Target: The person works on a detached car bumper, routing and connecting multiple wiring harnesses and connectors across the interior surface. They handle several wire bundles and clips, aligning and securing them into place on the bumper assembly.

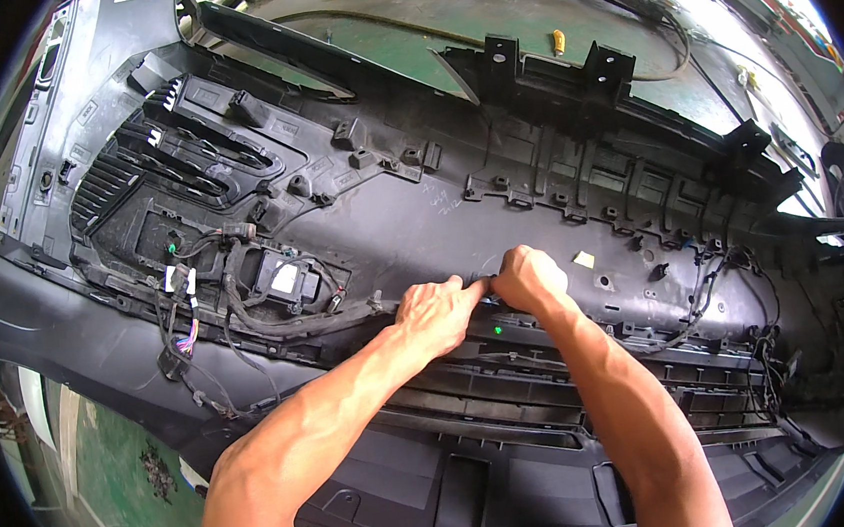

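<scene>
A large black plastic car bumper (408, 219) lies with its inner side up before me. Along it runs a black taped wiring harness (312, 324), which reaches my left hand from the left. My left hand (435, 315) is closed around the harness near the middle of the bumper, forefinger stretched toward the other hand. Right beside it, my right hand (532, 279) is closed, its fingertips turned down and hidden. A short dark piece shows between the two hands; what the right fingers grip cannot be made out.
Coloured wires with a connector (184, 346) hang at the left. A black module (288, 278) sits beside the harness. More cables (710, 288) loop at the right. A yellow note (583, 259) lies on the bumper. A yellow-handled tool (558, 42) lies beyond it.
</scene>
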Demonstrator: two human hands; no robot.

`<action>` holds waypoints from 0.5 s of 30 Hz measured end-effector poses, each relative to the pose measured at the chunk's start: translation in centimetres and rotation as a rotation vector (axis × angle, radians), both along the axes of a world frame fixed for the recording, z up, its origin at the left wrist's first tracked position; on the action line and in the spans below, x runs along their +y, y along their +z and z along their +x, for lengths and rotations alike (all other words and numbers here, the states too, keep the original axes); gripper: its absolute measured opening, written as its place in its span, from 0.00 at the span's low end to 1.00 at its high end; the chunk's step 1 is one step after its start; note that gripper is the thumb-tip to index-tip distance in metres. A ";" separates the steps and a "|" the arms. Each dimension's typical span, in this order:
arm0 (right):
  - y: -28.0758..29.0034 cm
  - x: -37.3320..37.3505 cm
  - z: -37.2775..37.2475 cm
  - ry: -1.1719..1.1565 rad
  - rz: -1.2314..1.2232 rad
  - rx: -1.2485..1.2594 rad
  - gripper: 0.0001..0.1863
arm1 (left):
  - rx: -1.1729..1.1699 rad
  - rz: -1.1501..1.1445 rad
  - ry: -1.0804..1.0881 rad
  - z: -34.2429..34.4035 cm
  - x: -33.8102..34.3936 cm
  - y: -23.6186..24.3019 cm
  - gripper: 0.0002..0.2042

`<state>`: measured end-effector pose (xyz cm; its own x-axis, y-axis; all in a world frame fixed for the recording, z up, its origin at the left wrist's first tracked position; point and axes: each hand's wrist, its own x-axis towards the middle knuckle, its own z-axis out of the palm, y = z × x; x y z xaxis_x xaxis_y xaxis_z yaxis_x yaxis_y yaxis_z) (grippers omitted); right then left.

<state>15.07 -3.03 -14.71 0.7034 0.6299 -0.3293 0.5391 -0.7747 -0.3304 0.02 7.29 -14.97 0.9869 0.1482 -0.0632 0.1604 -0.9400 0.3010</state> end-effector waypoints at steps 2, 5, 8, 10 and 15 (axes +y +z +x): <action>-0.4 -0.9 0.9 0.038 0.068 0.059 0.17 | -0.007 0.009 -0.011 0.1 0.2 -0.2 0.23; -0.7 -2.1 2.3 0.055 0.162 0.231 0.19 | 0.038 0.026 -0.035 0.2 0.2 -0.3 0.26; -0.8 -2.7 3.1 0.001 0.163 0.387 0.21 | 0.051 0.039 -0.040 0.3 0.2 -0.2 0.25; -1.0 -2.7 2.9 0.025 0.155 0.319 0.21 | 0.041 0.027 -0.039 0.3 0.2 0.0 0.24; -1.0 -2.2 2.2 -0.007 0.042 0.190 0.23 | 0.073 0.055 -0.052 0.8 0.0 0.6 0.23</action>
<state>17.32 -5.27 -15.68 0.6356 0.6408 -0.4305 0.4582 -0.7620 -0.4577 0.82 7.26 -14.32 0.9864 0.1021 -0.1285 0.1306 -0.9624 0.2382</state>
